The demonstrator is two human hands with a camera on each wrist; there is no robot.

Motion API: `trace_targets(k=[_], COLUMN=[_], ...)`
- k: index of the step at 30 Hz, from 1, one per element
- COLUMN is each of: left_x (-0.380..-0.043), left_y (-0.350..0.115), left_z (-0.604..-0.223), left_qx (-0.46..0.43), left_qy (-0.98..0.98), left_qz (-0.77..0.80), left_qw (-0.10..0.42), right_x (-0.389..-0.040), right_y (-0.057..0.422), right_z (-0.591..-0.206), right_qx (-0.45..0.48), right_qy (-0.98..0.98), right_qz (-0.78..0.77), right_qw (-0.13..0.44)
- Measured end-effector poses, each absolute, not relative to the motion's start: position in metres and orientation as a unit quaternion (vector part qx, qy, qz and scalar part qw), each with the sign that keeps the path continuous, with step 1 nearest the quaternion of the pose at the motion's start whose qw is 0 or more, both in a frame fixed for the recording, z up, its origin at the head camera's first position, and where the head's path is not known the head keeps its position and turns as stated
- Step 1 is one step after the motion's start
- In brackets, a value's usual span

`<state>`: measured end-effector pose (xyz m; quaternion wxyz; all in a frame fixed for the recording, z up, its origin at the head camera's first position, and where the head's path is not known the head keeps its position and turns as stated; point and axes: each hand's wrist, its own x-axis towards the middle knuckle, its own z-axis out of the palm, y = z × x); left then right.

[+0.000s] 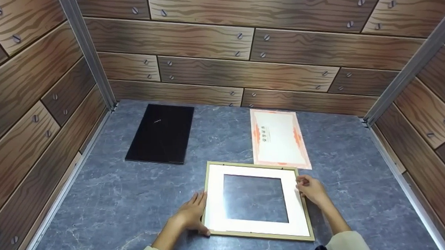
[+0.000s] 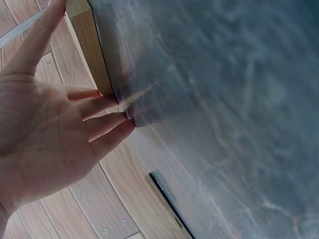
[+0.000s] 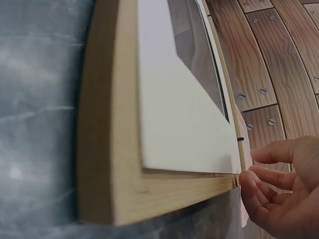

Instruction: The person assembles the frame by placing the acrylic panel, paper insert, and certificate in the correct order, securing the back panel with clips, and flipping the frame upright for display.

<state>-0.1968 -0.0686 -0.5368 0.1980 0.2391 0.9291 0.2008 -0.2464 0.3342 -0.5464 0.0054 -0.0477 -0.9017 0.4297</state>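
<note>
A picture frame (image 1: 257, 236) with a light wooden rim and a white mat (image 1: 255, 228) around a clear window lies face-down or open-backed on the table. My left hand (image 1: 192, 213) rests along its left side, fingers fairly straight, thumb at the near left corner. In the left wrist view the left hand (image 2: 55, 124) touches the wooden side with its fingertips. On the opposite side, the bent fingers of my right hand (image 1: 312, 188) hold the rim. The right wrist view shows the right hand (image 3: 279, 186) at the edge, beside a small dark tab (image 3: 240, 139).
A black rectangular panel (image 1: 163, 135) lies at the back left. Behind the frame is a white certificate (image 1: 277, 137) with an orange-pink border, close to the frame's far edge. Wood-patterned walls (image 1: 203, 39) enclose the grey marbled tabletop (image 1: 98, 205) on three sides.
</note>
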Motion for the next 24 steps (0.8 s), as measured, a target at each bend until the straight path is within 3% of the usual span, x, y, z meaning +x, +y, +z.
trace_targets(k=[5, 10, 15, 20, 24], left_x=[-0.196, -0.196, -0.197, -0.197, -0.197], left_y=[-0.069, -0.069, -0.069, -0.069, -0.069], left_z=[-0.534, -0.535, -0.537, -0.536, -0.536], left_qx=[0.240, 0.242, 0.239, 0.240, 0.239], left_qy=[0.927, 0.927, 0.926, 0.927, 0.927], left_qz=[0.205, 0.207, 0.207, 0.200, 0.203], left_qw=[0.200, 0.198, 0.208, 0.207, 0.203], right_x=[-0.264, -0.283, -0.291, -0.290, -0.290], right_y=[0.343, 0.362, 0.377, 0.382, 0.383], right_z=[-0.542, -0.551, -0.565, -0.569, -0.568], right_qx=[-0.021, 0.066, 0.149, 0.150, 0.144], right_qy=[-0.916, -0.938, -0.958, -0.970, -0.971], right_qz=[0.394, 0.315, 0.223, 0.180, 0.176], right_qw=[0.071, 0.126, 0.100, 0.059, 0.072])
